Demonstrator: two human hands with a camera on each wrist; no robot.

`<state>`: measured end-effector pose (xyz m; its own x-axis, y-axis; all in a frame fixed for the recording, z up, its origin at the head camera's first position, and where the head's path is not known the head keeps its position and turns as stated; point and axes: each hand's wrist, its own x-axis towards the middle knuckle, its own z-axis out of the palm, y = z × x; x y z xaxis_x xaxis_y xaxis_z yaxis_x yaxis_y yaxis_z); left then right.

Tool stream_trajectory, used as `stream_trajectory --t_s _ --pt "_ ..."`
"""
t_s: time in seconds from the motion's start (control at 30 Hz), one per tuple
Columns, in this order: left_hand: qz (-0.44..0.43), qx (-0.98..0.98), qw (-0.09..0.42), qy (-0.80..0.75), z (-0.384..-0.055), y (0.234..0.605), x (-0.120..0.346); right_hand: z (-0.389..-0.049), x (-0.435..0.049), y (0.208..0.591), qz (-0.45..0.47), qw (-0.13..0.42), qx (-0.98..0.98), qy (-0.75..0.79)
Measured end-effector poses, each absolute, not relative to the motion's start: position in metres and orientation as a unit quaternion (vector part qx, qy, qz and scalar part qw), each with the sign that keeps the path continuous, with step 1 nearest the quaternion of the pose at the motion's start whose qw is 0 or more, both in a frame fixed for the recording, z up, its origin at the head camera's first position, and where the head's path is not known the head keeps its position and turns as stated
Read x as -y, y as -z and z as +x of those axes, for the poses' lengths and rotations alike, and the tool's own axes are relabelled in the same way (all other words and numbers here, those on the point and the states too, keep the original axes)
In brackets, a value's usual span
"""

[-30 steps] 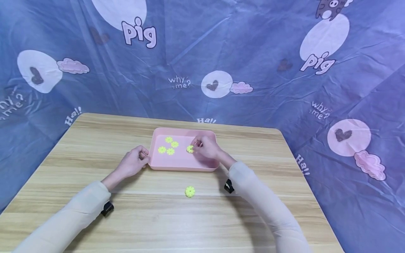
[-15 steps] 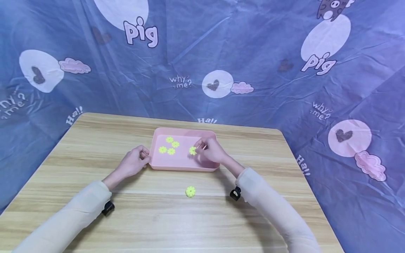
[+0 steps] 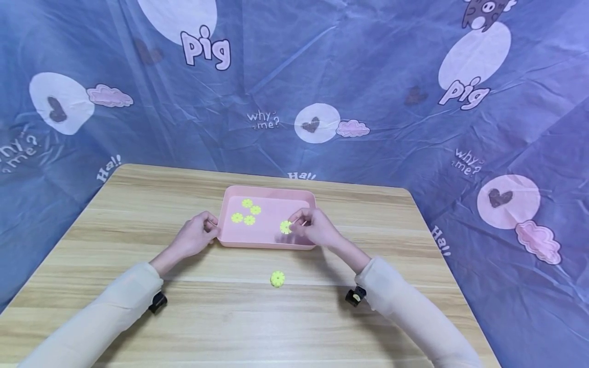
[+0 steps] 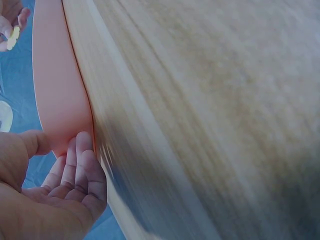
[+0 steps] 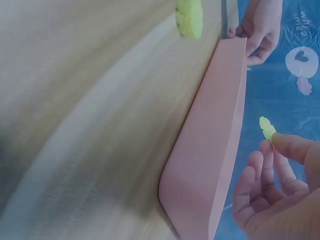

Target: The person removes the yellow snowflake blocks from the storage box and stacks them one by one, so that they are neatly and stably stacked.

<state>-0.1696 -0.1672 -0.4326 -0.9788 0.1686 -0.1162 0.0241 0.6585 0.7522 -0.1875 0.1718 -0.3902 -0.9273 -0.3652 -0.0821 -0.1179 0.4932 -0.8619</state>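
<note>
My left hand (image 3: 198,235) holds the left end of a shallow pink tray (image 3: 264,244). In the left wrist view its thumb is at the rim and its fingers (image 4: 84,165) lie against the outer wall. Between thumb and fingertips, my right hand (image 3: 317,228) pinches a yellow flower-shaped piece (image 3: 286,227) over the tray's right part. The right wrist view shows that piece (image 5: 267,130) edge-on, above the level of the rim. Several matching yellow pieces (image 3: 249,220) lie in the tray's left half.
One more yellow flower-shaped piece (image 3: 277,279) lies on the wooden table (image 3: 230,317), in front of the tray. Behind the table hangs a blue printed cloth (image 3: 276,76). A black wrist device (image 3: 158,302) sits under the left sleeve, another (image 3: 356,296) under the right.
My right hand has moved right and nearer the front of the tray, the flower-shaped piece still pinched. The left hand stays on the tray's end.
</note>
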Motion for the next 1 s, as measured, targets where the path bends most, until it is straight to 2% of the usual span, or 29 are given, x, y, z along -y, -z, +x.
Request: stream_trajectory --t_s 0.7,1.0 --pt "0.052 -0.907 0.073 -0.412 -0.171 0.435 0.167 -0.142 -0.179 0.402 -0.129 0.198 -0.818 0.524" --pt "0.051 -0.907 0.078 -0.41 -0.171 0.435 0.167 -0.125 -0.179 0.419 -0.112 0.233 -0.795 0.549"
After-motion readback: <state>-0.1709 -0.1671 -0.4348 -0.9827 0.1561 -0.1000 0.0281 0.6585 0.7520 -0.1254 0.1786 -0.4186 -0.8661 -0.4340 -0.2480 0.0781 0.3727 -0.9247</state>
